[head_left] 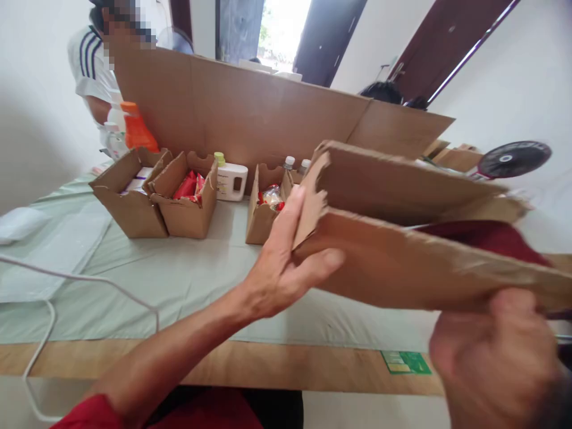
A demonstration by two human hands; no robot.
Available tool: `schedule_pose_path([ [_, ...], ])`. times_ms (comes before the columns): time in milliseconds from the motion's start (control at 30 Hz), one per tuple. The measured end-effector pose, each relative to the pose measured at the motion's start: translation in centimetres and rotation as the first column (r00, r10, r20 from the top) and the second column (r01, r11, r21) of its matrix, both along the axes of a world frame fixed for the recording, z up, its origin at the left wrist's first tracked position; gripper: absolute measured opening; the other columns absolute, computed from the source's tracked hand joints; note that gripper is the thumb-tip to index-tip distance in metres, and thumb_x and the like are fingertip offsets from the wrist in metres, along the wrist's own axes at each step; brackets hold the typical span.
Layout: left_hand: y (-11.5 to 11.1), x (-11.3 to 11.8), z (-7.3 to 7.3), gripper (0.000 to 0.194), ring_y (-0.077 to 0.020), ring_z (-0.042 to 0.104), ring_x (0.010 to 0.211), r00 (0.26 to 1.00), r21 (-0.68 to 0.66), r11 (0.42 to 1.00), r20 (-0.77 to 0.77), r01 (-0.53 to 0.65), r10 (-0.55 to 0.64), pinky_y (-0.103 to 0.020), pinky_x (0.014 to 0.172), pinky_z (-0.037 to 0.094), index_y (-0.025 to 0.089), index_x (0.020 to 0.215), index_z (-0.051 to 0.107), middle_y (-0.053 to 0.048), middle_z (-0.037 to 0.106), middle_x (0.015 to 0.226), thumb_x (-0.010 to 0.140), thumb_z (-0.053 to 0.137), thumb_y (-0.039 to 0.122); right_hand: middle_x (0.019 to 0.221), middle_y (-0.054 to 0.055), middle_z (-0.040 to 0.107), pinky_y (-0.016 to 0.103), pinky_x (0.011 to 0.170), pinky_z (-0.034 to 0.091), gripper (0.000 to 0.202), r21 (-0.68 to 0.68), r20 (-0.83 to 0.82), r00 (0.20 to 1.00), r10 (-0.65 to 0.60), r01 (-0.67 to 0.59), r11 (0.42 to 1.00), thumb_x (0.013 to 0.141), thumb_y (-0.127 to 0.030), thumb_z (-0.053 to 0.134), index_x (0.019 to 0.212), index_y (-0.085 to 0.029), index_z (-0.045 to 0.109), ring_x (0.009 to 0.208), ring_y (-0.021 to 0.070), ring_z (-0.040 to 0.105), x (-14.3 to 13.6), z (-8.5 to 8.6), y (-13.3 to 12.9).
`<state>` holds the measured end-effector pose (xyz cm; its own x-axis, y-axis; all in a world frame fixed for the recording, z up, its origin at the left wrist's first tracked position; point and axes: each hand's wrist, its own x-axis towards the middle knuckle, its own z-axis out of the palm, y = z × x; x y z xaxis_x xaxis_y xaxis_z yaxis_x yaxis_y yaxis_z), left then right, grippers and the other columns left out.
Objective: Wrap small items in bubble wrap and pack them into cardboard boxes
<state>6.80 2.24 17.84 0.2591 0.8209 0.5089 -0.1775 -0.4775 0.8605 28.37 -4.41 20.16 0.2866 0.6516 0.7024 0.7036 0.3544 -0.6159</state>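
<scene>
A long open cardboard box [379, 256] is held up, tilted, above the right part of the table. My left hand [286, 262] grips its torn left end, with the thumb on the near side and the fingers around the end. Blurred by motion, my right hand [496, 351] holds the near side's lower edge at the right. Dark red cloth [487, 238] shows inside or behind the box's right part; which one I cannot tell. Behind my left hand stands a small cardboard box [257, 220] with packets in it.
Two cardboard boxes [129, 211] with goods stand at the left, near an orange bottle [136, 128] and a white jug [231, 182]. A cardboard panel [268, 113] rises behind. A white cable [89, 278] crosses the cloth-covered table [201, 298]. A person [92, 71] stands back left; a fan [513, 159] is at right.
</scene>
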Motion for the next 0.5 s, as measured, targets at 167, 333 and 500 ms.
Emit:
schedule_pose_path([
  [167,-2.5,-6.3,-3.5,0.073,-0.0334,0.042,0.147,0.931,-0.158,0.925,0.069,-0.346,0.359,-0.050,0.127,0.028,0.022,0.154,0.042,-0.009,0.053,0.154,0.093,0.066,0.053,0.125,0.008,0.072,0.045,0.107,0.051,0.044,-0.028,-0.442,0.831,0.338,-0.390,0.920,0.097,-0.052,0.059,0.130,-0.024,0.066,0.118,0.0260,0.067,-4.5,-3.4,2.6],
  [333,-4.4,-7.8,-3.4,0.080,-0.0322,0.041,0.149,0.841,-0.094,0.838,0.012,-0.538,0.541,-0.045,0.126,0.031,0.024,0.159,0.036,-0.007,0.047,0.159,0.090,0.068,0.050,0.132,0.007,0.069,0.043,0.117,0.042,0.046,0.046,-0.525,0.723,0.449,-0.502,0.863,0.097,-0.056,0.057,0.129,-0.025,0.066,0.130,0.0254,0.060,-6.3,-6.4,6.2],
  [500,-8.4,-5.7,-9.1,0.091,-0.0329,0.039,0.150,0.857,-0.316,0.808,-0.032,-0.497,0.515,-0.047,0.122,0.038,0.028,0.165,0.012,-0.008,0.032,0.168,0.093,0.065,0.046,0.138,0.010,0.067,0.048,0.116,0.043,0.056,-0.116,-0.593,0.695,0.405,-0.572,0.812,0.095,-0.062,0.056,0.133,-0.021,0.063,0.131,0.0295,0.059,-5.9,-12.0,7.2],
])
